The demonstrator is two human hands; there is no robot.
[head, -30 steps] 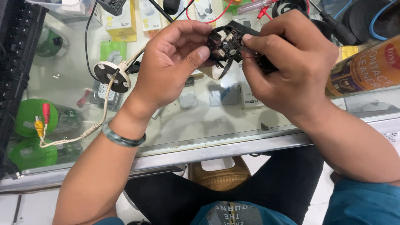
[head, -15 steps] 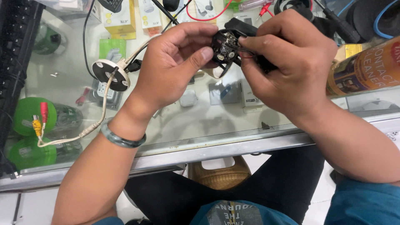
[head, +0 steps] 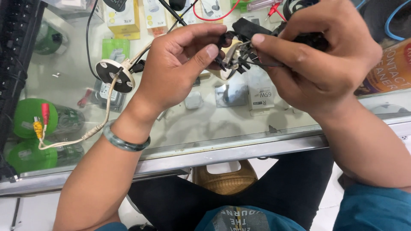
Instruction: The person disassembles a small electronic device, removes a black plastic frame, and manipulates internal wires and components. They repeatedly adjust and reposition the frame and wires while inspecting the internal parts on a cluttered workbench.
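Observation:
My left hand and my right hand meet above a glass counter. Between their fingertips is a small black electronic part with a round pale piece and thin metal bits showing. The left thumb and forefinger pinch its left side. My right hand grips its right side, and a thin dark rod runs under the right forefinger. Most of the part is hidden by my fingers. A grey bangle sits on my left wrist.
A round black-and-white disc on a cream cable with red and yellow plugs lies at the left. Boxed goods show under the glass. A dark keyboard stands far left, an orange spray can at the right.
Both hands have stayed together on the small part. My left forefinger has curled further over it, and the view has shifted slightly.

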